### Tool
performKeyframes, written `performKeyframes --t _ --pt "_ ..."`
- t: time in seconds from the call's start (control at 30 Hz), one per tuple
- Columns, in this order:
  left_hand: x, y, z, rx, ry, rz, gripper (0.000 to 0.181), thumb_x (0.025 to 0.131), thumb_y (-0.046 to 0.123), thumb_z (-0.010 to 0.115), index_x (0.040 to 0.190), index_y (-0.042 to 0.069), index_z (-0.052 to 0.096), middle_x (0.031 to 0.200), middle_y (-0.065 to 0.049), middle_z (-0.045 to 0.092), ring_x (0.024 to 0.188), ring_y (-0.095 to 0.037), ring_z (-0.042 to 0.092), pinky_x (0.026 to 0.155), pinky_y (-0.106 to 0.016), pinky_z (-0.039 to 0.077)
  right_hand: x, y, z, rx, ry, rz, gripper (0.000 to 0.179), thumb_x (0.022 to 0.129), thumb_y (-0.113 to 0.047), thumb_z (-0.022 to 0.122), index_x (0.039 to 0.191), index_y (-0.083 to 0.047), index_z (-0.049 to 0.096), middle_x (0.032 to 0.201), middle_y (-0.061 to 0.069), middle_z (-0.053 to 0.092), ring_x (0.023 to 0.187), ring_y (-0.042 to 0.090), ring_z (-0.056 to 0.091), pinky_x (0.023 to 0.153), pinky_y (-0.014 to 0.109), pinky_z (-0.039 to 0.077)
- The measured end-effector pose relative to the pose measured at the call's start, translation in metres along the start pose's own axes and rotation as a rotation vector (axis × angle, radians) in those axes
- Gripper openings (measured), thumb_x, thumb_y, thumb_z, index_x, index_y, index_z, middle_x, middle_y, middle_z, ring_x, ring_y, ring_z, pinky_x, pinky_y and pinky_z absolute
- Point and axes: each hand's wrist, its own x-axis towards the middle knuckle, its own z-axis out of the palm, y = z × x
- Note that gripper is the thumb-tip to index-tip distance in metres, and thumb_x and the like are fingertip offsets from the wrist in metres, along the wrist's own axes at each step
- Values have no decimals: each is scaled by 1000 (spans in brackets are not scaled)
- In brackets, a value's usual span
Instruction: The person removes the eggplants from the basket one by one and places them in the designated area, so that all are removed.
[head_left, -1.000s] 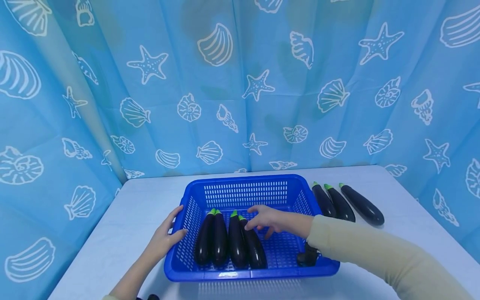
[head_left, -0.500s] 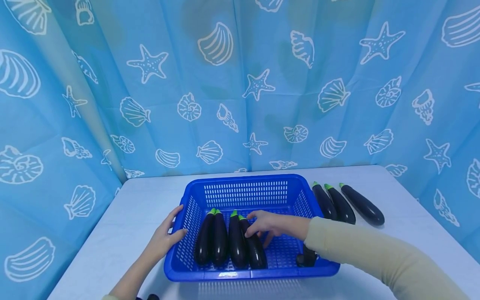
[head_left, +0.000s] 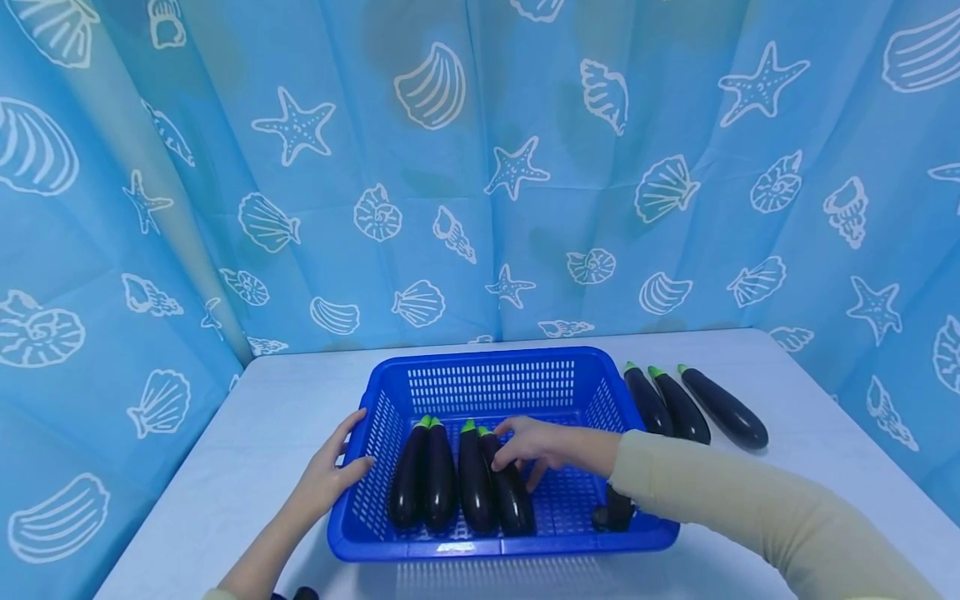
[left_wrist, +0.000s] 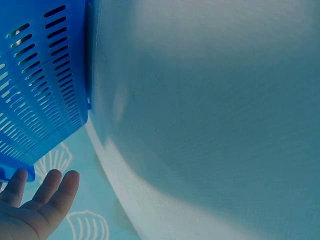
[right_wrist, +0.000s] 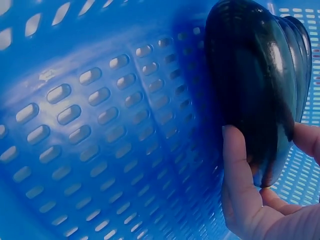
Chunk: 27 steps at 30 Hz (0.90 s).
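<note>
"Four glossy purple-black eggplants with green stem caps (head_left: 440, 475) lie side by side in the left half of the blue slotted plastic basket (head_left: 491, 360). From the head view, where are the hands?"

"The right hand (head_left: 531, 442) is at the far, narrow end of the rightmost eggplant (head_left: 514, 504), by its cap. The wide end points toward the near wall. The left hand (head_left: 335, 468) rests on the basket's left rim, well apart from the eggplants. Three more long dark eggplants (head_left: 681, 412) lie on the white-covered table (head_left: 255, 467), right of the basket."

"And the left wrist view?"

"Its fingers (left_wrist: 47, 192) are fairly straight and loosely spread at the rim, with no eggplant held. A light touch there should be enough to steady the basket."

"Now the right wrist view?"

"Thumb and fingers are partly parted, bent round the narrow end from opposite sides. The body stretches beyond the hand, just beside its neighbours. I cannot tell how firm the pinch is."

"How would you do this step well?"

"The heavier end hangs outside the grip, and the smooth skin could let it pivot, I judge. I'd set the pads low on both flanks, move slowly and avoid bumping the left neighbour."
</note>
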Motion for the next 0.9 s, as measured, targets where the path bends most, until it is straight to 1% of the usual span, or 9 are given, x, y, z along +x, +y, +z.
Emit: performKeyframes --t 0.2,0.47,0.7,0.9 --pt "1 -2 1 8 1 17 70 83 22 56 144 18 23 140 -25 35 116 -48 45 76 -50 53 -3 -3 -9 10 11 -15 62 74 -6 67 131 -5 42 102 17 56 87 30 58 57 42 56" --pt "1 -1 0 2 -3 14 69 84 22 56 144 18 22 140 -25 34 117 -48 44 76 -49 53 -7 -6 -23 34 17 -23 61 76 -8 67 132 -5 41 105 18 57 88 31 59 59 42 56" --pt "0 1 0 -2 -7 10 69 84 21 56 144 17 22 142 -25 32 118 -49 42 77 -50 52 -18 -11 -37 -2 38 -31 62 77 -10 67 133 -6 41 112 19 54 90 31 59 59 41 56" --pt "-2 2 0 1 -3 9 69 84 21 56 144 17 22 142 -25 32 118 -49 42 76 -51 52 -25 -15 -49 -15 64 -38 62 78 -11 67 133 -7 40 113 20 53 91 31 59 59 41 56"
